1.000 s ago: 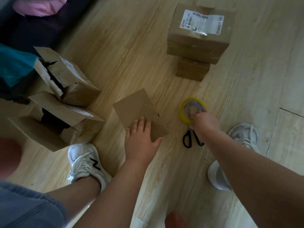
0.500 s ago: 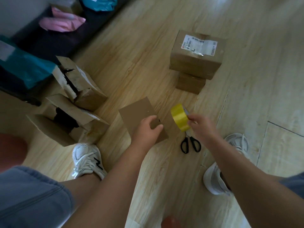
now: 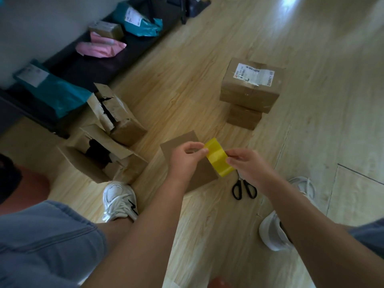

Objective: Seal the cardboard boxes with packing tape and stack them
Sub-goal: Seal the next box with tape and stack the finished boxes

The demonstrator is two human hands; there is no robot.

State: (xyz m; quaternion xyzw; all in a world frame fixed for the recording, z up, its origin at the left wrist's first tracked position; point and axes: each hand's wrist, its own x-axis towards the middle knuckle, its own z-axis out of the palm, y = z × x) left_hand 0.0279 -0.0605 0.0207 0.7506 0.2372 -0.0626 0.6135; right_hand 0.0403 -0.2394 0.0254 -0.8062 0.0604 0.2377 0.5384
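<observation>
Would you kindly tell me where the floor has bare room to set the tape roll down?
Widest bare floor: between the open boxes and the stacked boxes, beyond the cardboard sheet. Also open right of the stack and the scissors. Crowded below the left hand and right hand holding the tape roll: sheet, scissors, left shoe, right shoe.

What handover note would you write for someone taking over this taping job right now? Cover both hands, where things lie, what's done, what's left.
Left hand pinches the edge of the yellow tape roll; right hand grips the roll.
Flat cardboard piece lies on the floor beneath the hands; scissors lie beside it.
Done: two closed boxes stacked ahead on the right.
To do: two open boxes by the left shoe need sealing and stacking.
</observation>
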